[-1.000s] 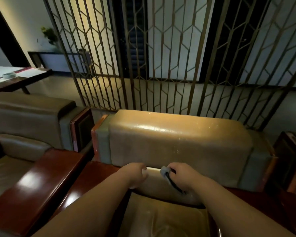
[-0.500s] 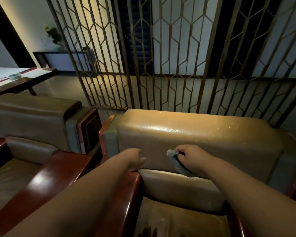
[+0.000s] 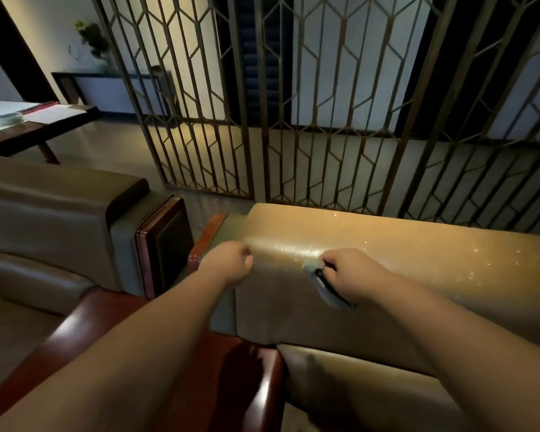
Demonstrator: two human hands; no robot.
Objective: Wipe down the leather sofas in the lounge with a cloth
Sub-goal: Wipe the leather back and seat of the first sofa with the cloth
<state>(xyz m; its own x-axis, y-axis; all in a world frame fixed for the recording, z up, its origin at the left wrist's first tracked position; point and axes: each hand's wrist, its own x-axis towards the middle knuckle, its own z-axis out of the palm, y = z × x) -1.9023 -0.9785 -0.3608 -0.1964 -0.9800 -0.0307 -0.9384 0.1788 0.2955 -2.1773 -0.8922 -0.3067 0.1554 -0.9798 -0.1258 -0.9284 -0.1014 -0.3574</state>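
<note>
The sofa fills the frame from 3 to 6 o'clock, its backrest top catching the light and speckled with bright flecks toward 3 o'clock. A second sofa sits at 9 o'clock, a dark wooden armrest between the two, and a metal screen stands behind at 12 o'clock.

Your right hand is curled round the cloth and presses it against the backrest face, just under the top edge, a little right of centre frame. Your left hand is clenched with nothing seen in it and lies at the backrest's left corner, at 9 o'clock from the cloth.

Judged from this, the step in hand is wiping the upper backrest. To do it well, flatten the cloth rather than keep it bunched, so more of it bears on the leather. Work in overlapping passes toward 3 o'clock, where the flecks lie thickest, then carry over the rounded top. Keep the left hand braced on the corner.

Against the frame half a second earlier, both hands have climbed from mid-backrest to its top edge. The view has swung left, so the sofa now sits further to 3 o'clock.
</note>
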